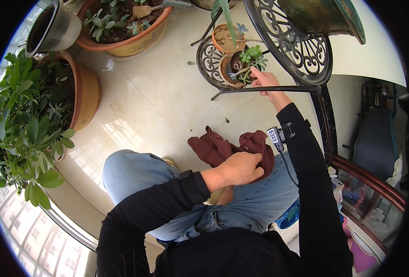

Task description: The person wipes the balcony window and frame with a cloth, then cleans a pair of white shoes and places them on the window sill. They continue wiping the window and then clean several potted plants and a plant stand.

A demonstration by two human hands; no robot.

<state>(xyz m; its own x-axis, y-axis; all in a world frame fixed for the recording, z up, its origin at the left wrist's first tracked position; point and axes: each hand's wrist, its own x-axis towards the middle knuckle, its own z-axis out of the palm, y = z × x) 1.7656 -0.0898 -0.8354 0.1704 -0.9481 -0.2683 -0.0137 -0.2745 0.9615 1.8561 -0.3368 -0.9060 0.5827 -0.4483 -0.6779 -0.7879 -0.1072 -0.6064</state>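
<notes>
My left hand (240,168) grips a maroon cloth (213,149) that drapes over my knee and hangs toward the floor. My right hand (266,85) reaches past the black metal leg of a plant stand to a potted succulent (251,55). Its fingertips are at the lower leaves and stems; whether they pinch a leaf is unclear. The succulent stands on the low scrollwork shelf (208,60) of the wrought-iron stand. Beside it is a small terracotta pot (215,38) with dry soil, a long green leaf and a little blue-grey succulent.
Above the low shelf juts a higher scrollwork shelf (310,67) bearing a large glazed pot (325,17). A wide succulent planter (135,46) holds a hand trowel (145,10). A leafy plant (28,121) fills the left side. Fallen leaves lie on the tile floor (149,90).
</notes>
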